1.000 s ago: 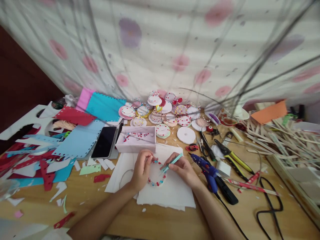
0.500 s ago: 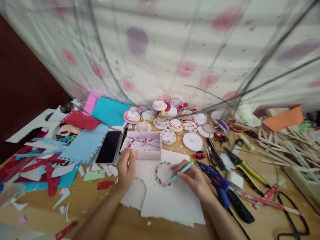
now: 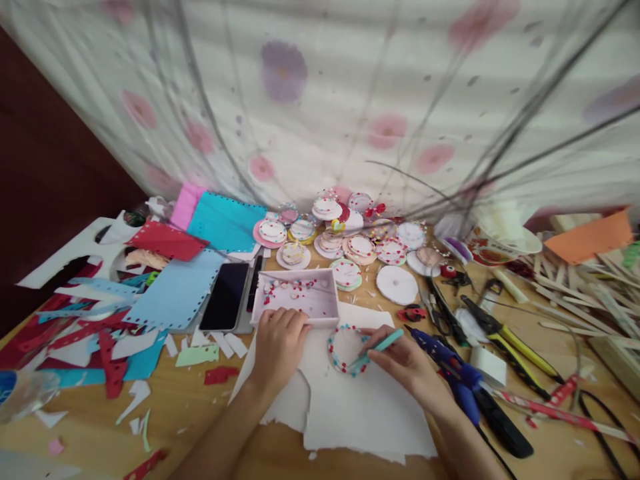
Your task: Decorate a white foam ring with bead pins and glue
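Observation:
My right hand (image 3: 400, 360) grips teal tweezers (image 3: 383, 343), their tips by the right edge of a ring of red, blue and white beads (image 3: 331, 350). Inside the ring is a white round, and it lies on a torn white paper sheet (image 3: 360, 420). Fingers together and curled, my left hand (image 3: 283, 343) is at the near wall of a shallow pale box (image 3: 323, 303) and seems to hold its rim. Small red and white beads are scattered in that box. The fingertips of the left hand are partly hidden.
Several layered paper discs with bead rims (image 3: 360, 250) stand behind the box. On the left lie a phone (image 3: 225, 297) and paper scraps (image 3: 107, 347). To the right are a blue glue gun (image 3: 450, 363), yellow-handled pliers (image 3: 520, 347), scissors (image 3: 440, 310) and wooden sticks (image 3: 575, 287).
My left hand has moved right, from the box's near left corner to its front wall. The tweezers remain in my right hand at the bead ring. The whole view has shifted slightly.

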{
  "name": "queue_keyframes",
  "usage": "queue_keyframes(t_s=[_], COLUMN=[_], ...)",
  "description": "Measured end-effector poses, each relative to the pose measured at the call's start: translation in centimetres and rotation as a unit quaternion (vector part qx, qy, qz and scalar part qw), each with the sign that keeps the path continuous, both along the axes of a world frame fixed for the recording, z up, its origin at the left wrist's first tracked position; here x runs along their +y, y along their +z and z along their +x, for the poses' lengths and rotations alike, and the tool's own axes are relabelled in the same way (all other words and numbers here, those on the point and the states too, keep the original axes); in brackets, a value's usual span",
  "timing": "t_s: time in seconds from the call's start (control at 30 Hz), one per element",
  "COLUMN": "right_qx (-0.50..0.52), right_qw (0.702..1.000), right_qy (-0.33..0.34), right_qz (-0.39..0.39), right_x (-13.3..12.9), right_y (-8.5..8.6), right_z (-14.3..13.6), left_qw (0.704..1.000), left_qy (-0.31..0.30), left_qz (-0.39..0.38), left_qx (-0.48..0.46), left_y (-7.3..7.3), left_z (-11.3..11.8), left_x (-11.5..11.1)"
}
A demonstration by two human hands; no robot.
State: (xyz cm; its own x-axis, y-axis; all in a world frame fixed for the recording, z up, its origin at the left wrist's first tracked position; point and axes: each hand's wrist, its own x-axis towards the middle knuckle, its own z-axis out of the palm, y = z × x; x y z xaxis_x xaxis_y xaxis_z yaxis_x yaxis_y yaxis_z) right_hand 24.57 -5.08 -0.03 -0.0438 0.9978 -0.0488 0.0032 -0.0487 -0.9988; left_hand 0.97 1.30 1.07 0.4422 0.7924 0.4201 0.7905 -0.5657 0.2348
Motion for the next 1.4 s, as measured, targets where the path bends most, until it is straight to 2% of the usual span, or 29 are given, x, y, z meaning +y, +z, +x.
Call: queue_keyframes(t_s=[0.13, 0.3, 0.37, 0.47, 0.53, 0.6, 0.7, 0.83, 1.03, 1.17, 1.33, 1.4], right_qx=[-0.022, -0.088, -0.113, -0.117, -0.098, -0.091, -0.141, -0.227, -0.283, -0.315, -0.474, -0.488], right_qw=[0.998, 0.994, 0.989, 0.983, 0.985, 0.987, 0.981, 0.962, 0.94, 0.921, 0.847, 0.839], right_qy=[-0.051, -0.064, -0.095, -0.143, -0.141, -0.116, -0.073, -0.029, 0.022, 0.061, 0.085, 0.096], right_qz=[0.002, 0.001, 0.008, 0.018, 0.033, 0.066, 0.111, 0.152, 0.19, 0.222, 0.225, 0.221], right_x=[-0.8, -1.8, -1.7, -0.7, 0.4, 1.7, 3.8, 6.7, 10.6, 12.1, 12.4, 12.2], right_y=[2.3, 5.8, 7.1, 8.9, 10.0, 10.9, 11.8, 11.4, 8.8, 7.1, 5.9, 5.9], right_z=[0.8, 2.7, 3.1, 3.2, 3.0, 2.6, 1.9, 0.7, -0.8, -2.3, -3.9, -4.0], left_qw=[1.0, 1.0, 1.0, 1.0, 1.0, 1.0, 1.0, 1.0, 0.999, 0.999, 0.999, 0.999], left_qy=[0.005, 0.001, -0.001, 0.001, 0.005, 0.008, 0.009, 0.007, 0.004, 0.005, 0.008, 0.008], left_qz=[0.005, -0.001, -0.004, 0.002, 0.012, 0.016, 0.015, 0.019, 0.021, 0.019, 0.016, 0.015], left_qx=[0.001, -0.003, -0.002, 0.002, 0.006, 0.014, 0.023, 0.023, 0.028, 0.033, 0.033, 0.033], left_y=[0.1, 0.1, 0.1, 0.0, 0.0, 0.0, 0.1, 0.0, -0.1, -0.1, 0.3, 0.5], left_z=[0.1, 0.1, 0.1, 0.1, 0.1, 0.2, 0.2, 0.2, 0.1, 0.1, 0.3, 0.3], left_x=[-0.5, -0.7, -0.7, -0.7, -0.7, -0.7, -0.6, -0.5, -0.4, -0.4, -0.4, -0.4])
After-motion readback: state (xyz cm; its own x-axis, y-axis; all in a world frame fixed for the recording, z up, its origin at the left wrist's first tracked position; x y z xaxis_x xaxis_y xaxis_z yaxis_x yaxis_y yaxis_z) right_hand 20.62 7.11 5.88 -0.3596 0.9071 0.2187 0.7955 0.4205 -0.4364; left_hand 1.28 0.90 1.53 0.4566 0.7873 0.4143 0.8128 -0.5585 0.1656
